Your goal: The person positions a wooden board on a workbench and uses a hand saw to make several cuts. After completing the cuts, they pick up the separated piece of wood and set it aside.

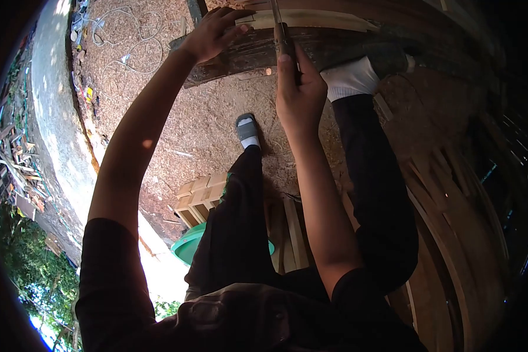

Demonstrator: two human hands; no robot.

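Observation:
My left hand [217,34] lies at the near edge of a pale wooden board [317,20], its fingers stretched out toward the wood. Dark pencil-like lines mark the board close to the fingertips. In my right hand [299,97] is a brown-handled tool with a thin metal blade [276,14]; the thumb lies along the handle. The blade points away from me over the board, and its tip is cut off by the top of the view. Beneath the board runs a dark, thick timber [240,56]. My right foot [387,61] rests up on this timber.
My left foot [247,128] stands on sawdust-covered ground. Stacked wooden blocks [200,193] and a green basin [188,243] are near my left leg. Long planks [446,252] lie at the right. A pale cable [129,44] coils at the upper left, beside a concrete edge [50,76].

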